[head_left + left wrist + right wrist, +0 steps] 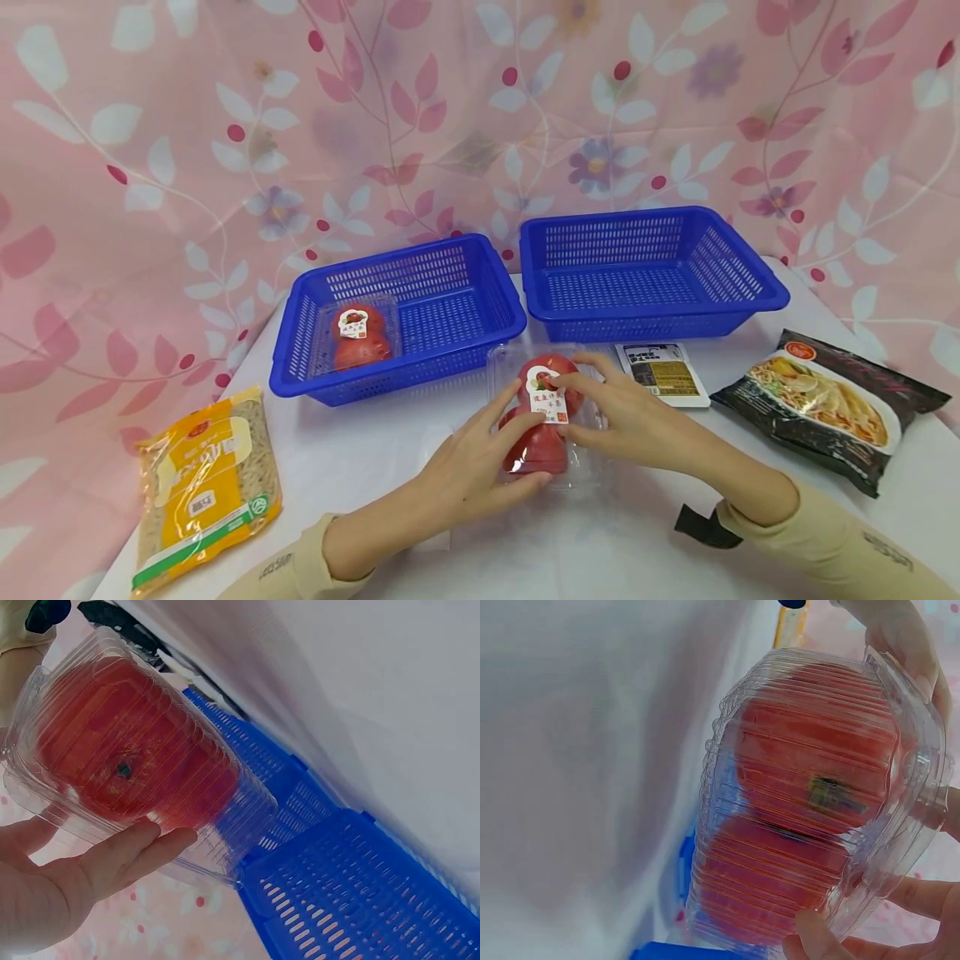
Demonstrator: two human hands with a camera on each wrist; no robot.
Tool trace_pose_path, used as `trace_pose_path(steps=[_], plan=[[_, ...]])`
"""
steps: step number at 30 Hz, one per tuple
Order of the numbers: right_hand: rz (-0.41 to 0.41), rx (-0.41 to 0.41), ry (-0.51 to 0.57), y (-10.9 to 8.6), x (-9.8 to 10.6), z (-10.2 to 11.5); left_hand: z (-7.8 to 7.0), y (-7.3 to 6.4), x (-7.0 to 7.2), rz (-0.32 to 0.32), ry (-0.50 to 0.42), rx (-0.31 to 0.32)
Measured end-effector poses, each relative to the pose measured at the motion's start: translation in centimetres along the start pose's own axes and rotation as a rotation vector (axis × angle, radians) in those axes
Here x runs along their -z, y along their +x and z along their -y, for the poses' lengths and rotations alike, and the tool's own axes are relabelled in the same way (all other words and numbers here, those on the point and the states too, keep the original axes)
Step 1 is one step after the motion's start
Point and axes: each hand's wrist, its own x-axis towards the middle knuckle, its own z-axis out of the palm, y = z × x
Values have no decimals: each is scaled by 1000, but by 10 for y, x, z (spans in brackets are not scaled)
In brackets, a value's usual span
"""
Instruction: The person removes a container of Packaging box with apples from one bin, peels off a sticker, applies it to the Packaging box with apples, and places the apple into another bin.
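A clear plastic clamshell box (pixel 588 467) with two red apples (pixel 536 454) and a white label (pixel 547 392) lies on the white table. My left hand (pixel 468 462) comes from the left, its fairly straight fingers resting on the lid by the label and the thumb near the front edge. From the right, my right hand (pixel 630 412) touches the lid and label with spread fingers and thumb. Both wrist views show the ribbed side of the box, with left fingers (pixel 139 851) and right fingers (pixel 817 937) against it.
A blue basket (pixel 401 379) at back left holds a similar apple box (pixel 360 333). Another blue basket (pixel 652 312) stands at back right. On the right lie a flat packet (pixel 663 375) and a black noodle bag (pixel 832 404); a yellow bag of grain (pixel 206 487) lies left.
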Motion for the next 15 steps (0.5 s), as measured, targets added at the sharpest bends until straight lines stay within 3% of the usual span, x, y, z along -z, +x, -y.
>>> trace_pose_path(steps=[7, 15], plan=[[11, -4, 10, 0, 12, 10, -3, 2, 14, -60, 4, -14], [-51, 52, 14, 5, 18, 18, 0, 5, 25, -178, 10, -61]])
